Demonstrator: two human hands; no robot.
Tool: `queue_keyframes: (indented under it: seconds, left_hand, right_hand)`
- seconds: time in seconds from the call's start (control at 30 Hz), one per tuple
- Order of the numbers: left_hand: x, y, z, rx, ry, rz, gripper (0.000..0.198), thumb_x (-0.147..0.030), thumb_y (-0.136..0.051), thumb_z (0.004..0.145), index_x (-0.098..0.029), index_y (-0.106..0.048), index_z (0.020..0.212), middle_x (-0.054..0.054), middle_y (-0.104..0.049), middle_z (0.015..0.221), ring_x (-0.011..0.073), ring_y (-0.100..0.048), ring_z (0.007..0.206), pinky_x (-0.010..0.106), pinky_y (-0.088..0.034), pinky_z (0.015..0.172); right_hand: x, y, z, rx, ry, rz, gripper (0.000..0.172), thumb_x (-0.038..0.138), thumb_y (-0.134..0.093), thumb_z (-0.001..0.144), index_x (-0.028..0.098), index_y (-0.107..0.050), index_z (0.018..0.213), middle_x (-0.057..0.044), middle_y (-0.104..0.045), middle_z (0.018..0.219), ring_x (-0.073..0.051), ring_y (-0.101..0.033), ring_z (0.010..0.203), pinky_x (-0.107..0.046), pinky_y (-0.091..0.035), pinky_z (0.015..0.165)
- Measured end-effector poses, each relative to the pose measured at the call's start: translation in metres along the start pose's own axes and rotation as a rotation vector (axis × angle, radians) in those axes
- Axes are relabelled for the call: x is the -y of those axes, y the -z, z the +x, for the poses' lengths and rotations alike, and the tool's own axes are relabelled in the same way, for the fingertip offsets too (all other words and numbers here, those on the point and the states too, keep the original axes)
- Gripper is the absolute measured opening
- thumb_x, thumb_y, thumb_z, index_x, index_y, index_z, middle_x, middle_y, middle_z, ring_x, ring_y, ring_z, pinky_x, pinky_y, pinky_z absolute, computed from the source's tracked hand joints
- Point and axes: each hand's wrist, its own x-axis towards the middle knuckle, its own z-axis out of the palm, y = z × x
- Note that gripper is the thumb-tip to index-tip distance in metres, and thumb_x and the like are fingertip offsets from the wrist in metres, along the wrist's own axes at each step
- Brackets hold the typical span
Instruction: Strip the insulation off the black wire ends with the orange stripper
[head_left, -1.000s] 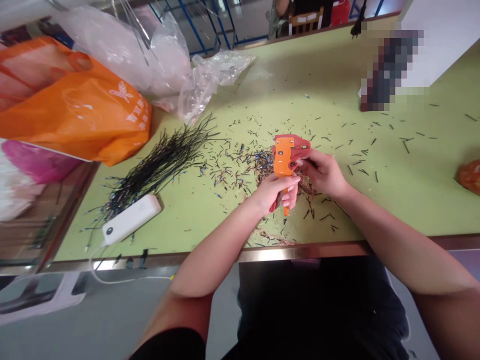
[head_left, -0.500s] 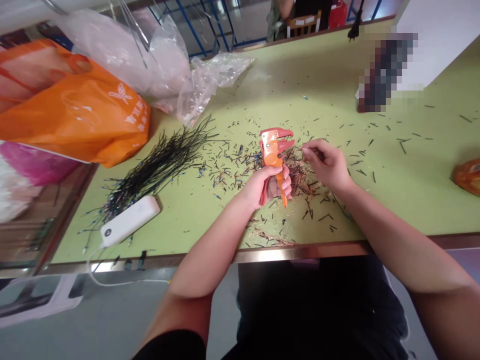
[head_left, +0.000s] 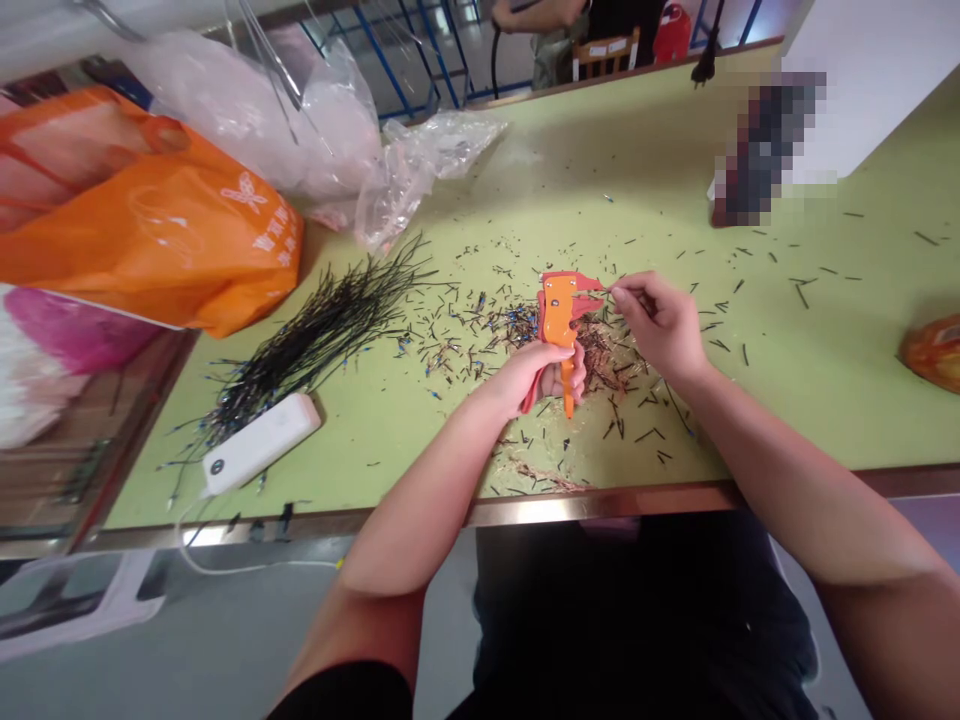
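An orange and red wire stripper (head_left: 558,305) stands upright in my left hand (head_left: 551,375), whose fingers are wrapped round its handles. Its red jaws point right and look parted. Just beyond the jaw tips, my right hand (head_left: 660,320) has thumb and forefinger pinched on a short, thin dark wire that reaches to the jaws. Whether the wire lies between them is too small to tell. Below and around the tool lie a heap of cut wire scraps and copper strands (head_left: 604,362) and small blue-tipped pieces (head_left: 521,322). To the left rests a bundle of black wires (head_left: 315,325).
A white power bank (head_left: 262,442) with a cable lies at the front left. Behind it are an orange bag (head_left: 165,220) and clear plastic bags (head_left: 397,180). A white box-like object (head_left: 862,90) stands back right, an orange package (head_left: 934,355) at far right. Another person sits beyond the table.
The wire stripper in my left hand has shifted slightly right and toward me, its jaws now at my right fingertips. My right hand has moved slightly right.
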Motion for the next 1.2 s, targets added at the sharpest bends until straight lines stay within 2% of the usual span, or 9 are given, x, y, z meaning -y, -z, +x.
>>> queue_keyframes:
  seconds: [0.2, 0.3, 0.37, 0.47, 0.63, 0.73, 0.93, 1.1, 1.2]
  left_hand:
    - [0.002, -0.002, 0.0, -0.05, -0.012, 0.057, 0.023, -0.036, -0.071, 0.081, -0.017, -0.06, 0.089, -0.001, -0.064, 0.069, 0.0143, -0.067, 0.065, 0.03, -0.061, 0.067]
    - [0.003, 0.0, -0.001, -0.082, -0.006, 0.106, 0.024, -0.035, -0.071, 0.081, -0.016, -0.061, 0.092, 0.0, -0.065, 0.071, 0.0142, -0.068, 0.064, 0.03, -0.061, 0.067]
    - [0.004, 0.001, -0.001, -0.09, -0.003, 0.141, 0.024, -0.034, -0.07, 0.081, -0.016, -0.061, 0.093, 0.0, -0.066, 0.073, 0.0146, -0.069, 0.064, 0.03, -0.061, 0.067]
    - [0.004, 0.001, -0.001, -0.113, -0.011, 0.141, 0.024, -0.033, -0.071, 0.08, -0.015, -0.061, 0.093, 0.0, -0.066, 0.073, 0.0145, -0.069, 0.064, 0.03, -0.061, 0.066]
    - [0.001, 0.002, -0.001, -0.127, -0.028, 0.133, 0.024, -0.035, -0.071, 0.078, -0.015, -0.061, 0.09, 0.0, -0.066, 0.072, 0.0142, -0.068, 0.063, 0.03, -0.061, 0.065]
    - [0.0, 0.002, -0.001, -0.134, -0.013, 0.146, 0.024, -0.033, -0.07, 0.079, -0.015, -0.061, 0.092, 0.001, -0.066, 0.072, 0.0144, -0.068, 0.063, 0.031, -0.061, 0.066]
    - [0.001, 0.001, -0.002, -0.141, -0.023, 0.156, 0.02, -0.031, -0.069, 0.082, -0.015, -0.061, 0.092, 0.0, -0.065, 0.071, 0.0139, -0.066, 0.064, 0.03, -0.06, 0.065]
    - [0.004, 0.004, -0.001, -0.161, -0.032, 0.209, 0.021, -0.032, -0.069, 0.082, -0.015, -0.061, 0.094, 0.0, -0.066, 0.073, 0.0138, -0.067, 0.063, 0.029, -0.058, 0.065]
    - [0.005, 0.004, -0.001, -0.172, -0.03, 0.221, 0.021, -0.032, -0.069, 0.083, -0.016, -0.061, 0.094, 0.0, -0.066, 0.073, 0.0139, -0.067, 0.064, 0.03, -0.058, 0.065]
  right_hand:
    - [0.003, 0.003, 0.0, 0.071, -0.017, -0.098, 0.016, 0.033, -0.066, 0.099, 0.02, -0.076, 0.096, -0.003, -0.076, 0.081, -0.015, -0.064, 0.067, -0.033, -0.05, 0.064]
    - [0.002, 0.003, 0.0, 0.074, -0.086, -0.069, 0.013, 0.031, -0.066, 0.098, 0.021, -0.07, 0.105, -0.002, -0.077, 0.083, -0.014, -0.062, 0.061, -0.032, -0.049, 0.06]
    - [0.001, 0.004, 0.0, 0.084, -0.119, -0.035, 0.009, 0.029, -0.066, 0.097, 0.022, -0.064, 0.103, 0.0, -0.075, 0.08, -0.012, -0.059, 0.057, -0.031, -0.047, 0.057]
    - [0.001, 0.005, 0.0, 0.139, -0.085, -0.045, 0.004, 0.025, -0.061, 0.098, 0.022, -0.062, 0.099, -0.001, -0.072, 0.08, -0.013, -0.06, 0.062, -0.031, -0.047, 0.061]
    - [-0.002, 0.005, -0.001, 0.225, -0.035, -0.078, 0.013, 0.024, -0.053, 0.102, 0.021, -0.061, 0.113, -0.003, -0.072, 0.086, -0.015, -0.063, 0.071, -0.032, -0.047, 0.065]
    - [-0.001, 0.004, -0.002, 0.223, -0.014, -0.073, 0.012, 0.023, -0.053, 0.102, 0.021, -0.057, 0.112, -0.005, -0.076, 0.092, -0.014, -0.064, 0.069, -0.032, -0.048, 0.065]
    - [0.007, 0.006, -0.002, 0.213, 0.022, -0.134, 0.009, 0.02, -0.052, 0.099, 0.022, -0.054, 0.107, -0.003, -0.077, 0.087, -0.013, -0.061, 0.062, -0.031, -0.049, 0.064]
    - [0.009, 0.006, -0.003, 0.19, 0.004, -0.159, 0.009, 0.02, -0.051, 0.097, 0.022, -0.054, 0.105, -0.004, -0.075, 0.085, -0.015, -0.065, 0.067, -0.031, -0.049, 0.063]
    - [0.01, 0.006, -0.003, 0.19, 0.006, -0.181, 0.007, 0.022, -0.051, 0.097, 0.023, -0.052, 0.104, -0.001, -0.071, 0.079, -0.013, -0.059, 0.061, -0.031, -0.046, 0.059]
